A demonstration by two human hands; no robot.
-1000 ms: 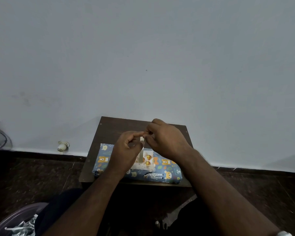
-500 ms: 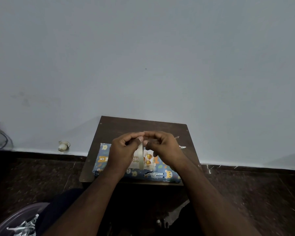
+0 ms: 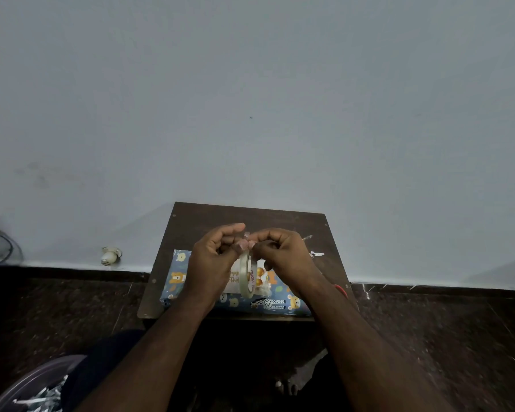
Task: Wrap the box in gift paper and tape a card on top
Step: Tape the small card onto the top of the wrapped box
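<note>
A box wrapped in blue animal-print paper (image 3: 177, 281) lies on a small dark wooden table (image 3: 250, 218). A white card with gold balloons (image 3: 260, 278) sits on top of the box, partly hidden by my hands. Above it, my left hand (image 3: 213, 258) and my right hand (image 3: 283, 254) meet over a roll of clear tape (image 3: 247, 276) that hangs on edge between them. Both hands pinch the roll at its top, where a short end of tape sticks up between the fingertips.
Small white scraps (image 3: 317, 254) lie on the table's right side. A grey wall stands just behind the table. A white plug-like object (image 3: 110, 255) sits at the wall base on the left. A purple bin (image 3: 24, 391) with shredded paper is at bottom left on the dark floor.
My hands have dropped slightly and spread apart a little. The tape roll now hangs lower and shows more plainly between them, with a tape end lifted at the top.
</note>
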